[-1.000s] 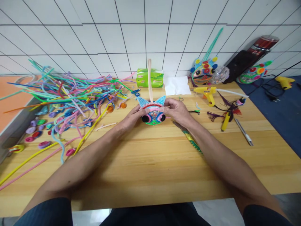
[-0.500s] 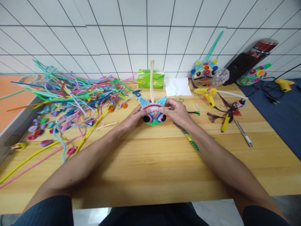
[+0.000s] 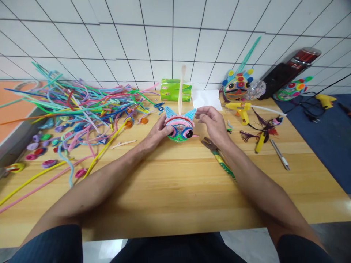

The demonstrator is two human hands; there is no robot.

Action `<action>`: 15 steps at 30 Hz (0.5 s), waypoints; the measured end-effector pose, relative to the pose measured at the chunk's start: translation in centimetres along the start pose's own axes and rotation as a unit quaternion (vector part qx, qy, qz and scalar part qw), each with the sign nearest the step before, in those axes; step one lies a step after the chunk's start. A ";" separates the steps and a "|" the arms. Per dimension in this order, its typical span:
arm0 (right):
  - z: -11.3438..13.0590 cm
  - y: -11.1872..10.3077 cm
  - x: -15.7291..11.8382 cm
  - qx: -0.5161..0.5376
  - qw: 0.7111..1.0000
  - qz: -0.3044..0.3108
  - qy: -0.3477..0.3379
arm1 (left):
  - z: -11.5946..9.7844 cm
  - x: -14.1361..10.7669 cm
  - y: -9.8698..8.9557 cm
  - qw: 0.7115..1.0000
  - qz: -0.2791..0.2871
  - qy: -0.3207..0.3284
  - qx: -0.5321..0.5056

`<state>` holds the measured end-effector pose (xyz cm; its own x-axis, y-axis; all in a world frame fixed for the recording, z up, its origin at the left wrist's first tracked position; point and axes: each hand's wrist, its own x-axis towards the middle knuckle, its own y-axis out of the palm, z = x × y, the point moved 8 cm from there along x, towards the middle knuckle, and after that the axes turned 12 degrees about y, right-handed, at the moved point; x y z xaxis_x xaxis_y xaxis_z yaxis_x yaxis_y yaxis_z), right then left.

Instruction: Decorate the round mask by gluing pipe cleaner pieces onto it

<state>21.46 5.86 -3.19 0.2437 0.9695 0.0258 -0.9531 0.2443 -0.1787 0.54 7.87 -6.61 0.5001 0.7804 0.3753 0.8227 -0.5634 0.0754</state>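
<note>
While the left grip [image 3: 157,134] clamps one two-eared figure [image 3: 179,128], the right grip [image 3: 214,124], fingers parted, sits just beside it; rightward of both lie two yellow glue guns [image 3: 243,114] and one cutter [image 3: 279,155].

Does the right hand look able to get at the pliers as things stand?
Probably yes: the right hand appears empty, and the pliers lie mostly uncovered close beside it, though it would likely need to draw back.
</note>
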 end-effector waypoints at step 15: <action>2.3 -7.4 1.4 -0.320 0.948 -0.006 -0.001 | -0.3 0.4 -2.4 0.990 -0.082 0.022 0.116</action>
<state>28.48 5.48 0.46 0.2536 0.9667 0.0334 -0.6466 0.1951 -0.7375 -1.31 9.42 -6.33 0.3467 0.8403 0.4167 0.9342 -0.3490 -0.0735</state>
